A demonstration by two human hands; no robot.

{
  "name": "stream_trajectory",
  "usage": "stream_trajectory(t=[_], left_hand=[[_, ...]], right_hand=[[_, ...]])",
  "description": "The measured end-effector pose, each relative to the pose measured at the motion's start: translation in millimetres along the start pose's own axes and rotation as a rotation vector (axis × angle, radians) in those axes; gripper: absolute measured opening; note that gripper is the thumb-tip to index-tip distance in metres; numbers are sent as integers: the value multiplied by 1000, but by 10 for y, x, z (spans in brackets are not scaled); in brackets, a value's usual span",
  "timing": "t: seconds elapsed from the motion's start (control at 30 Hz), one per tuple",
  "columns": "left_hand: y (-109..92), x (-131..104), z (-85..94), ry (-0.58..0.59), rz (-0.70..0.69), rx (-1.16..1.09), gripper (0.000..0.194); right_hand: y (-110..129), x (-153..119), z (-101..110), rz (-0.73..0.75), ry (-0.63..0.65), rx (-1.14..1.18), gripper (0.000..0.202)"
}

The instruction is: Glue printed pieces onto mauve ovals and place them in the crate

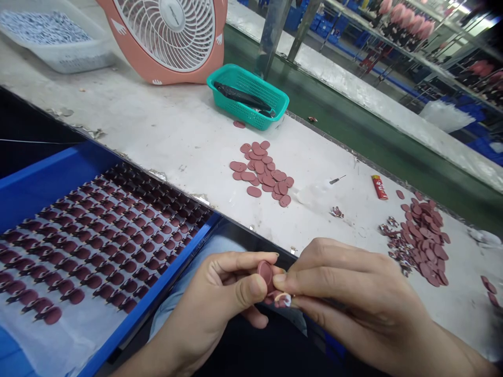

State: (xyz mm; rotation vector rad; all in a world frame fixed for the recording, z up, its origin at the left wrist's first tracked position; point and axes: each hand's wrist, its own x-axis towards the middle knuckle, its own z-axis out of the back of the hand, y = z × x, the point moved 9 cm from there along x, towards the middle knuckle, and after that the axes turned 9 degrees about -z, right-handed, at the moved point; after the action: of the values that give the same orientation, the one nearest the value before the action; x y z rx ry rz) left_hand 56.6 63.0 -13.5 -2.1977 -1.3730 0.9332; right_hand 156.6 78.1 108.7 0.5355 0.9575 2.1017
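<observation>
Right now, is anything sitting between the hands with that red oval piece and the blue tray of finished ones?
Nothing visible. Left hand and right hand pinch the red oval piece over the lap; the blue tray lies directly to the left, its rim adjacent.

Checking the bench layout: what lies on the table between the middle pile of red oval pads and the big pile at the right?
In the head view, between the middle pile and the right pile lie a thin dark pin-like tool, a red tube and a small scrap.

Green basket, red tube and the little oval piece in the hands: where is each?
Green basket (271,94), head view, right rim.
Red tube (379,187), head view, mid-body.
Oval piece (265,273), head view, its face, pinched between both hands.
</observation>
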Motion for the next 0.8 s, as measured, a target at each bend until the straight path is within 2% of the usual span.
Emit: stream_trajectory(t=[0.27,0.47,0.8], left_hand=[[14,39,-11,20,31,6,22],[93,43,14,-23,100,-27,25],[173,22,92,-126,161,-35,29]], right_hand=[[-87,-3,46,-41,-40,-19,44],[-122,62,39,-30,-63,-24,22],[-195,120,-1,-38,-85,32,14]])
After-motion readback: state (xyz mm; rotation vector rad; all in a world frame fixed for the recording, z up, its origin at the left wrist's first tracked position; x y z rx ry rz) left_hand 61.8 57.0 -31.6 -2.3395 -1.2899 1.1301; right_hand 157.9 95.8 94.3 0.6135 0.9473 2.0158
